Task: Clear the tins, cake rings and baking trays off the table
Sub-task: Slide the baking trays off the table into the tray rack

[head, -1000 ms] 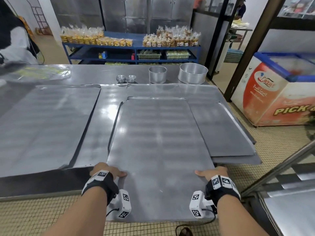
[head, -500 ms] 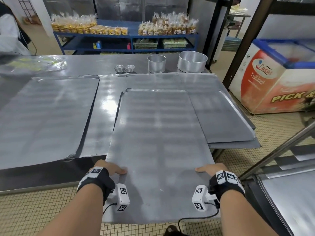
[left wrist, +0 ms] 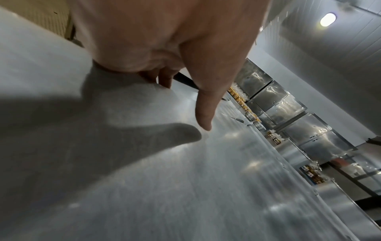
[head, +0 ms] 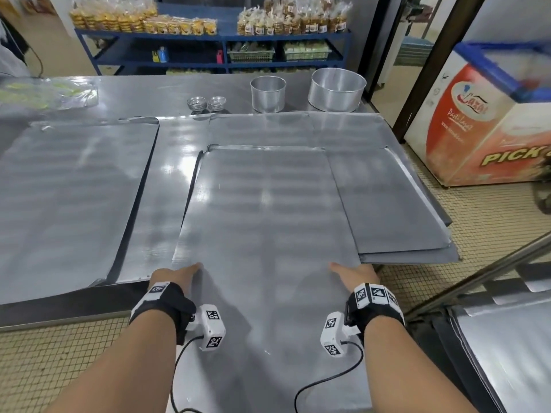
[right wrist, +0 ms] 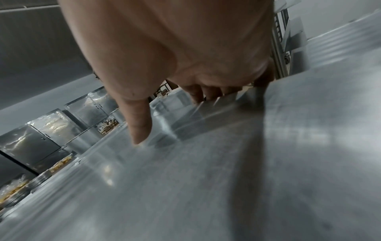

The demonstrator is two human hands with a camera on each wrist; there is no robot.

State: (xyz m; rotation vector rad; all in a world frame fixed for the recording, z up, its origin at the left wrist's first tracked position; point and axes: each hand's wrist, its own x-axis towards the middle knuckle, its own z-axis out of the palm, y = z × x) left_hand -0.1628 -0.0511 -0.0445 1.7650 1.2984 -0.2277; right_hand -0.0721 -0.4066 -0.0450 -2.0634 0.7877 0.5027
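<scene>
Wrist views show fingers (left wrist: 164,79) curled under tray (head: 262,234).

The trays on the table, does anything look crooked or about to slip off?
Yes. The tray both hands hold juts well past the table's near edge. The stack beside it overhangs the right corner, its sheets fanned out of line. Nothing looks spilled.

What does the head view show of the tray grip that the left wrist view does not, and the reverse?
Only the head view shows both hands, left hand and right hand, on the baking tray, and the two cake rings behind. Only the left wrist view shows the fingers curled under the tray's edge, thumb on top. Both show the left hand gripping the tray.
</scene>
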